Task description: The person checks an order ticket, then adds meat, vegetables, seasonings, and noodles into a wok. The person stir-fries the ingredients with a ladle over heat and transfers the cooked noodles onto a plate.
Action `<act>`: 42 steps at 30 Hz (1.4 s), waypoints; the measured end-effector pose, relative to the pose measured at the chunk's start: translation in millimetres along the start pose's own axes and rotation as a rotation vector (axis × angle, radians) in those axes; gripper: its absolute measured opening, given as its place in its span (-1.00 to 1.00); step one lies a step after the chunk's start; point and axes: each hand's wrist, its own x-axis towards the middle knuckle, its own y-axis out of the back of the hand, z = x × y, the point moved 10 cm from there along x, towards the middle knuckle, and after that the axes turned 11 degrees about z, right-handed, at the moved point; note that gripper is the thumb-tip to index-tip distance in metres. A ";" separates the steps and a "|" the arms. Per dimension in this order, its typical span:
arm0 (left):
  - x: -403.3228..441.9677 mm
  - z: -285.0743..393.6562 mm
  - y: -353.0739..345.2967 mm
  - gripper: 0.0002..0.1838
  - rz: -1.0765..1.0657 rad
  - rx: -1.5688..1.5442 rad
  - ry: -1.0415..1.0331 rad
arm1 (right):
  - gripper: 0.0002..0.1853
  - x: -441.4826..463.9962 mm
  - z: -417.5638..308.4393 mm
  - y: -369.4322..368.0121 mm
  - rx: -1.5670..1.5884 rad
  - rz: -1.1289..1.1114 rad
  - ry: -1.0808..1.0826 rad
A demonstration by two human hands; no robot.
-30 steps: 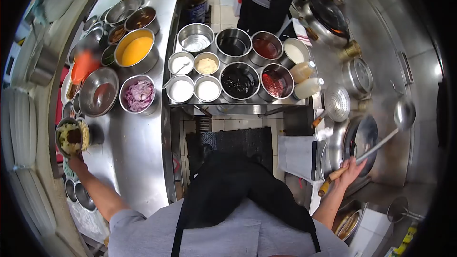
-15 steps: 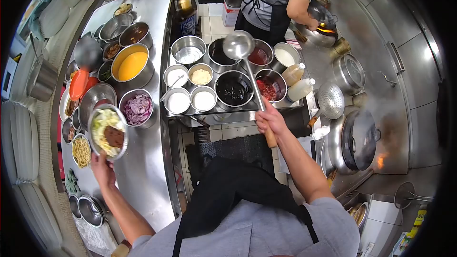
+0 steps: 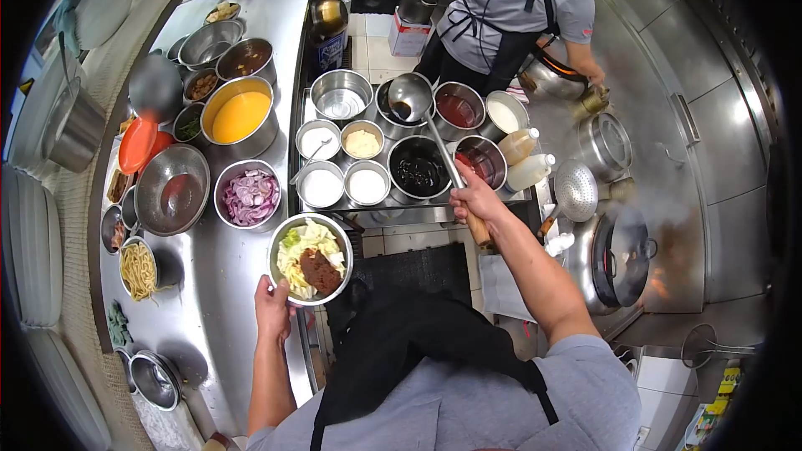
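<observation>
Steel bowl point(image 3: 274, 252) at lower centre: I see the left hand point(image 3: 274, 313) clamped on its near rim, while the right hand point(image 3: 478, 199) is closed round the wooden handle of the ladle point(image 3: 415, 92), its cup over the dark pot point(image 3: 383, 104) at upper centre. Cabbage point(image 3: 292, 260) and brown paste point(image 3: 321, 271) are already in the bowl, unmixed; a little dark liquid point(image 3: 401, 108) sits in the ladle, apart from them. Since the earlier frame, the bowl has come right from beside the noodles point(image 3: 138, 271), and the ladle, which looked bare, now carries liquid
</observation>
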 end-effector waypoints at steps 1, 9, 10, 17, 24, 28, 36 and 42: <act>1.1 0.9 -2.6 -0.90 -0.003 -0.003 0.001 | -0.09 -4.4 -3.3 -1.1 0.033 -0.027 0.018; 11.2 7.4 -24.9 -0.91 -0.086 0.001 0.002 | -0.13 -44.2 -37.1 -3.2 0.114 -0.020 0.123; 13.2 5.7 -25.3 -0.91 -0.091 0.005 0.001 | -0.13 -45.6 -38.9 -3.5 0.100 -0.016 0.132; 7.8 -3.4 -30.2 -0.88 -0.123 0.052 0.004 | -0.15 -46.2 -40.8 -4.5 0.139 -0.033 0.143; 5.8 -18.3 -39.3 -0.85 -0.112 -0.016 -0.032 | -0.32 -45.4 -32.2 -13.3 0.655 -0.305 0.001; -0.2 -5.2 -67.8 -0.85 -0.125 -0.022 -0.066 | -0.35 -57.5 -25.4 -0.1 0.873 -0.384 -0.007; -53.0 29.1 -186.2 -0.79 -0.254 -0.003 -0.174 | -0.20 -224.4 5.1 188.5 0.868 -0.276 0.311; -118.3 -11.0 -332.8 -0.38 -0.469 0.113 -0.190 | -0.09 -398.6 80.9 410.4 0.423 0.514 0.373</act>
